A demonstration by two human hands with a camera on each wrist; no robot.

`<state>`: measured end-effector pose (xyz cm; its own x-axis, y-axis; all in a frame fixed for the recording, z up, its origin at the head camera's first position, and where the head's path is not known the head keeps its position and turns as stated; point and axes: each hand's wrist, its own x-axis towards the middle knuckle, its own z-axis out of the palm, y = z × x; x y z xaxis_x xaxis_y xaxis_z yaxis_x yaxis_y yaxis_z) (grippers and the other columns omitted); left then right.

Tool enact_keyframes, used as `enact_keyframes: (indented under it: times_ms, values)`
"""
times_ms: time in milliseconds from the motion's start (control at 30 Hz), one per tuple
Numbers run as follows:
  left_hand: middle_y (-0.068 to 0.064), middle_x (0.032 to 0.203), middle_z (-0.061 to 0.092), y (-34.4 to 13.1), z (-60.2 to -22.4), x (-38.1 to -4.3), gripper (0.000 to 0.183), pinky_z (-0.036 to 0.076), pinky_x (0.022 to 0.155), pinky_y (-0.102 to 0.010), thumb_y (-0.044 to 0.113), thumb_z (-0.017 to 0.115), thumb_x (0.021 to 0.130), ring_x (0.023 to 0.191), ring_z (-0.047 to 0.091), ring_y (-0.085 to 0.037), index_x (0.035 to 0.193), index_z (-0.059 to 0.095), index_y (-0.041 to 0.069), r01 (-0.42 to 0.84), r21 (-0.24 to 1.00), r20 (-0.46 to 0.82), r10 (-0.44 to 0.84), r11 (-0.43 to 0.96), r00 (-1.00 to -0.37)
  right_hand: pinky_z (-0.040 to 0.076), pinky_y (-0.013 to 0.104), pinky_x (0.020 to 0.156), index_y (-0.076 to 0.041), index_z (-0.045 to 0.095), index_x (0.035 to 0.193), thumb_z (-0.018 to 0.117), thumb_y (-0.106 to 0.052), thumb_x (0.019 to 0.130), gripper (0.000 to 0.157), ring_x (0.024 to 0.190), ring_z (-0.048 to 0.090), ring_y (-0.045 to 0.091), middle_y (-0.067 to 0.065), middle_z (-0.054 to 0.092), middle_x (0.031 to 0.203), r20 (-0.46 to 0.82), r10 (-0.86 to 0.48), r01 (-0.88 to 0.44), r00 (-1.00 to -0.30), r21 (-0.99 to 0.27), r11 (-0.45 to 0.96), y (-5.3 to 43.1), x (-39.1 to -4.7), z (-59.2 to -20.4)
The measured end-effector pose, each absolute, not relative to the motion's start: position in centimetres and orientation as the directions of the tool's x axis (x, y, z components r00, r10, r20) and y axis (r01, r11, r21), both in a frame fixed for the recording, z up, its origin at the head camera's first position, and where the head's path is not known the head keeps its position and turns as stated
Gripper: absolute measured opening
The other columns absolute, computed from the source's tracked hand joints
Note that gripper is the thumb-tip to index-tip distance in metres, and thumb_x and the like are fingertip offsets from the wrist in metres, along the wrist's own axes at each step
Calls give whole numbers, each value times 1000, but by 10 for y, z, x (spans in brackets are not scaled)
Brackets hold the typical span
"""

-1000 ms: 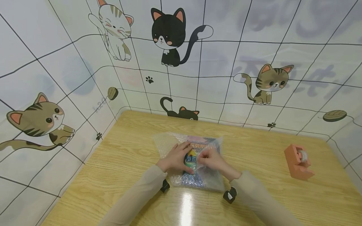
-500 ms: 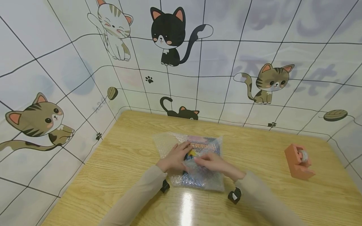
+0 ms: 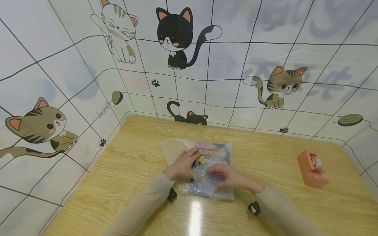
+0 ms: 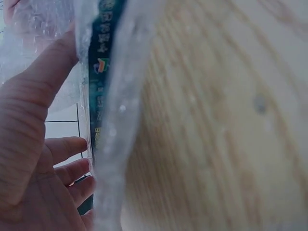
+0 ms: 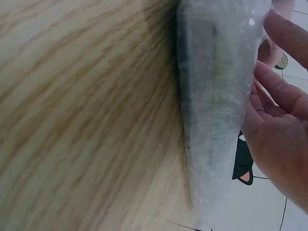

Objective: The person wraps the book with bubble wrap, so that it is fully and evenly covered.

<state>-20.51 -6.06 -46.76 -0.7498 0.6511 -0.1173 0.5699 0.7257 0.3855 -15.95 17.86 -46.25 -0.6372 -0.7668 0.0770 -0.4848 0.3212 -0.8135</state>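
Observation:
A book with a colourful cover lies on the wooden table inside bubble wrap. My left hand rests on its left half, fingers spread. In the left wrist view the lettered dark spine shows through the plastic beside the thumb. A flap of the wrap passes over the left thumb. My right hand is over the right half, fingers loosely bent and thumb apart, touching the wrap's top. From the right wrist, the wrapped edge stands as a thick whitish band beside the right hand.
An orange tape dispenser with a clear roll stands on the table at the right. Behind and to the left hangs a white sheet printed with cats and a grid, meeting the table's far edge.
My right hand has let go of the flap it pinched, having laid it leftward over the cover, and has drawn back slightly right with opened fingers. The left hand has stayed in place.

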Motion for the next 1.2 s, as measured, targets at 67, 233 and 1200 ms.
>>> enact_keyframes:
  times_ms: [67, 233, 1200]
  values:
    - [-9, 156, 15, -61, -467, -205, 109, 7, 115, -46, 63, 72, 66, 142, 12, -24, 147, 27, 5, 568, 388, -120, 651, 726, -750, 40, 41, 101, 7, 53, 123, 77, -21, 73, 62, 116, 50, 36, 21, 55, 126, 113, -762, -557, -638, -751, 355, 177, -158, -462]
    - [-10, 156, 15, -61, -467, -205, 108, 7, 115, -47, 65, 69, 67, 142, 12, -25, 147, 27, 6, 581, 375, -118, 659, 722, -743, 41, 48, 98, 5, 56, 121, 80, -22, 69, 63, 114, 51, 35, 18, 56, 123, 183, -743, -659, -644, -627, 416, 174, -155, -464]
    - [-19, 149, 29, -77, -461, -206, 91, 13, 111, -57, 52, 72, 75, 139, 20, -36, 141, 38, 0, 642, 363, 0, 689, 675, -725, 27, 54, 106, 8, 35, 139, 82, -41, 65, 101, 134, 26, 43, 25, 26, 148, 36, -637, -541, -770, -566, 622, 175, -154, -465]
